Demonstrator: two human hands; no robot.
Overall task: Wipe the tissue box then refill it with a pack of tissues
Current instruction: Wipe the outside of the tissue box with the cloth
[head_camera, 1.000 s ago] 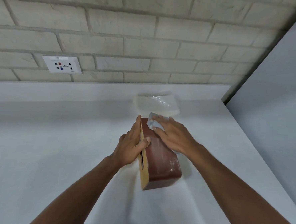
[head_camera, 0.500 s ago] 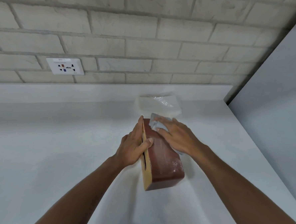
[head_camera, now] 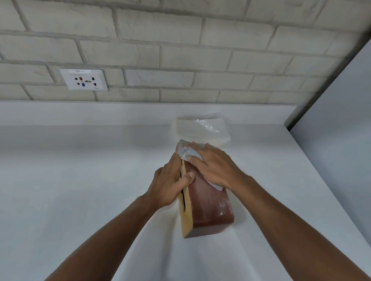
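Tissue box (head_camera: pixel 206 204) lies on its side on the white worktop (head_camera: pixel 69 176), its tan slotted face clamped by the left grip (head_camera: pixel 169 182), thumb curled over the edge. Right grip (head_camera: pixel 215 166) lies flat on the red upper side, fingers nearly straight, pressing a pale cloth (head_camera: pixel 186 150). Pack of tissues (head_camera: pixel 200 130) sits just beyond the right grip

Counts: tissue box (head_camera: pixel 208 209) x1. Wiping cloth (head_camera: pixel 187 151) x1, grey. Pack of tissues (head_camera: pixel 200 130) x1; glare on the wrap, but it looks like a single pack. Hands x2: left hand (head_camera: pixel 168 185), right hand (head_camera: pixel 215 166). Wall socket plate (head_camera: pixel 83 79) x1. White counter (head_camera: pixel 69 176) x1. Grey side panel (head_camera: pixel 344 128) x1, at right.
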